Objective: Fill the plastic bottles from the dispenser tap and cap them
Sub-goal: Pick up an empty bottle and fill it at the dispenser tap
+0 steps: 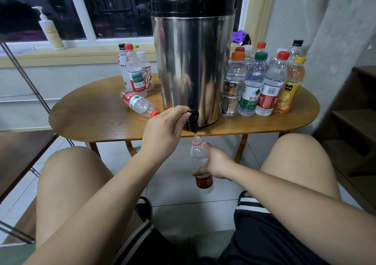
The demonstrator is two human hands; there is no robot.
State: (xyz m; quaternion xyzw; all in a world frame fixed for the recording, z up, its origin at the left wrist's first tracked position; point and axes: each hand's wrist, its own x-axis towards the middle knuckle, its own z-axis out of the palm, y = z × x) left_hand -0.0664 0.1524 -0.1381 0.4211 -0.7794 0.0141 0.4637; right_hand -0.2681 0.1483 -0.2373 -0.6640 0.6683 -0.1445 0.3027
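The filling step is in hand. The left hand [162, 130] has its fingers curled over the black lever of the tap [192, 122] at the foot of the steel dispenser [193, 71], which stands on the wooden table [91, 112]. The right hand [215, 163] grips an uncapped plastic bottle [199, 154] round its middle and holds it upright, lower than the table top, with the mouth just under the spout; a thin stream of water seems to fall into it. The water level I cannot read. Capped bottles [262, 85] stand in a group on the right of the dispenser, other bottles [134, 71] on its left, and a single bottle [139, 103] lies on its side. I think the next move asks to release the lever before the neck overflows, then to find the cap, which I do not see, and screw it on.
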